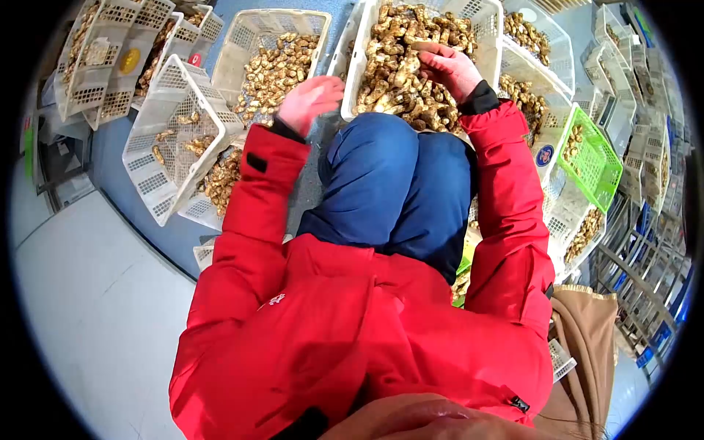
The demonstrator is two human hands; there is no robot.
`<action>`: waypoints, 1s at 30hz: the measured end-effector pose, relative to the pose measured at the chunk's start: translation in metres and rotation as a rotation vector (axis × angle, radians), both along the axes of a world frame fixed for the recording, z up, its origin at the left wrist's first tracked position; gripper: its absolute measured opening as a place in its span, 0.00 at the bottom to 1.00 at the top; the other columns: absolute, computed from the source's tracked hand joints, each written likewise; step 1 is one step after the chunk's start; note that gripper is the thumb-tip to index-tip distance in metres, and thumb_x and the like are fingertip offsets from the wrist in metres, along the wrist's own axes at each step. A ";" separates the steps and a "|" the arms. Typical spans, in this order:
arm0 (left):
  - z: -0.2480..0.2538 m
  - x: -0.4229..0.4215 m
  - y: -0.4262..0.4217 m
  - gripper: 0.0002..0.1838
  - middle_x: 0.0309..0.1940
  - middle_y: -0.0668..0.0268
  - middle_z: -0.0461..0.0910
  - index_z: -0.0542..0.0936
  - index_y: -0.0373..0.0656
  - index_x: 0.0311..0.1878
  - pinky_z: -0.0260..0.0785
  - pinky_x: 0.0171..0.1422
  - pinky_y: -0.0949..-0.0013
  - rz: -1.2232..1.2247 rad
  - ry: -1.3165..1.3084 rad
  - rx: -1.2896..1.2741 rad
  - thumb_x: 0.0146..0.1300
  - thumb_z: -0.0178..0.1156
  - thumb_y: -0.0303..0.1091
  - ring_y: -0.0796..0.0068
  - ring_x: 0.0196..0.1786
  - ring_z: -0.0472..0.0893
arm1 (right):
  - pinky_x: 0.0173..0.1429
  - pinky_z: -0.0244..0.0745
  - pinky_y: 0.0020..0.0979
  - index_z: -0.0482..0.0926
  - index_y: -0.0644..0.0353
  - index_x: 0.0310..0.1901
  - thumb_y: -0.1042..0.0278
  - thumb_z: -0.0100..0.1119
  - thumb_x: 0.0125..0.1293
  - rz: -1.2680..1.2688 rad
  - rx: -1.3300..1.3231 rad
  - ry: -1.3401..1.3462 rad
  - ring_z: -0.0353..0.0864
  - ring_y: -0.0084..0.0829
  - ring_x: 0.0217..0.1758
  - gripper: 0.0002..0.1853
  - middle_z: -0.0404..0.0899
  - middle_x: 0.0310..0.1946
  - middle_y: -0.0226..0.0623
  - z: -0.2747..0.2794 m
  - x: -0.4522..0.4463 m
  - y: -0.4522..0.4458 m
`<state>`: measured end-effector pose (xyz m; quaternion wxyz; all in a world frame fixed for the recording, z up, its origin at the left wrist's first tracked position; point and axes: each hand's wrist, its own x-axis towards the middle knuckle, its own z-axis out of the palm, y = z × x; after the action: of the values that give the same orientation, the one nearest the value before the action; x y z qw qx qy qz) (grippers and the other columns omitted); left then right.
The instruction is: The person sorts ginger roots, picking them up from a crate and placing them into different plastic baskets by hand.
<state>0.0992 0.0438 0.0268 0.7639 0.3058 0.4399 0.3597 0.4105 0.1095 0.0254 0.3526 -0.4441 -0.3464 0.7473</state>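
Observation:
Directly before my knees stands a white plastic basket [353,86] heaped with brown-and-cream mushrooms [400,73]. My right hand [449,72] is over the right side of the heap, fingers bent round a mushroom at its upper surface; the fingertips partly hide it. My left hand [313,104] hovers left of this basket, slightly blurred, its fingers stretched out and holding nothing. Closest to it is another white basket [323,26], with smaller mushrooms [275,73] spread inside.
At the left, a tilted white basket [139,150] holds a few mushrooms. A bright green basket [601,165] rests among white baskets on the right. Several more stacked baskets line both sides. A brown cloth [587,323] hangs at lower right, near a metal rack [638,271].

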 end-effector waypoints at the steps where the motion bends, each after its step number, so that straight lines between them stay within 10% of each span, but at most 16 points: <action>1: 0.003 0.019 0.007 0.22 0.53 0.54 0.73 0.65 0.32 0.58 0.68 0.55 0.69 -0.002 0.063 0.060 0.66 0.49 0.35 0.68 0.51 0.76 | 0.39 0.71 0.21 0.73 0.62 0.53 0.65 0.58 0.61 0.040 0.029 0.054 0.74 0.21 0.31 0.19 0.75 0.30 0.27 0.009 -0.009 0.000; 6: 0.021 0.061 0.023 0.23 0.49 0.55 0.75 0.64 0.34 0.59 0.69 0.45 0.72 -0.211 0.416 0.262 0.62 0.53 0.30 0.70 0.44 0.78 | 0.41 0.74 0.22 0.74 0.65 0.51 0.65 0.56 0.62 0.053 0.129 -0.119 0.79 0.23 0.37 0.18 0.79 0.38 0.33 0.048 -0.065 -0.008; 8: 0.001 0.051 0.020 0.19 0.45 0.56 0.77 0.69 0.35 0.54 0.70 0.43 0.72 -0.066 0.040 0.114 0.61 0.53 0.34 0.70 0.42 0.79 | 0.40 0.74 0.22 0.74 0.65 0.51 0.65 0.55 0.62 0.031 0.178 -0.079 0.79 0.23 0.37 0.17 0.79 0.38 0.32 0.041 -0.072 -0.006; 16: 0.003 0.028 0.006 0.15 0.33 0.57 0.79 0.74 0.35 0.44 0.70 0.32 0.77 0.068 0.022 0.019 0.62 0.54 0.39 0.75 0.32 0.78 | 0.38 0.68 0.21 0.73 0.65 0.52 0.63 0.53 0.63 -0.031 0.110 -0.044 0.72 0.19 0.33 0.19 0.76 0.35 0.29 0.025 -0.090 -0.018; 22: 0.041 0.060 0.008 0.19 0.28 0.62 0.79 0.72 0.38 0.45 0.69 0.33 0.67 0.042 1.080 0.574 0.52 0.58 0.38 0.69 0.29 0.79 | 0.45 0.66 0.21 0.63 0.62 0.62 0.69 0.56 0.60 0.015 0.232 0.024 0.70 0.19 0.39 0.28 0.74 0.40 0.28 0.046 -0.118 -0.035; 26: 0.058 0.065 -0.009 0.30 0.37 0.57 0.78 0.65 0.35 0.59 0.71 0.43 0.69 0.008 0.649 0.390 0.54 0.60 0.35 0.70 0.40 0.79 | 0.42 0.69 0.23 0.59 0.62 0.64 0.73 0.53 0.62 -0.143 -0.044 0.426 0.74 0.23 0.40 0.28 0.76 0.40 0.31 0.057 -0.102 -0.034; 27: 0.065 0.064 -0.010 0.29 0.42 0.59 0.76 0.63 0.36 0.61 0.69 0.49 0.71 -0.036 0.595 0.381 0.56 0.58 0.30 0.72 0.44 0.77 | 0.44 0.71 0.26 0.56 0.60 0.65 0.71 0.51 0.64 0.144 0.084 0.934 0.76 0.27 0.44 0.29 0.75 0.44 0.36 0.041 -0.094 -0.025; 30: 0.058 0.064 -0.012 0.24 0.45 0.61 0.75 0.65 0.35 0.58 0.68 0.52 0.73 -0.014 0.486 0.422 0.57 0.54 0.24 0.75 0.46 0.76 | 0.51 0.72 0.31 0.49 0.62 0.67 0.69 0.51 0.64 -0.058 0.012 0.590 0.75 0.33 0.51 0.33 0.73 0.50 0.41 0.038 -0.081 -0.030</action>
<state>0.1628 0.0313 0.0846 0.5588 0.5375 0.5230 0.3541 0.3297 0.0791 0.0637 0.4619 -0.2152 -0.2205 0.8317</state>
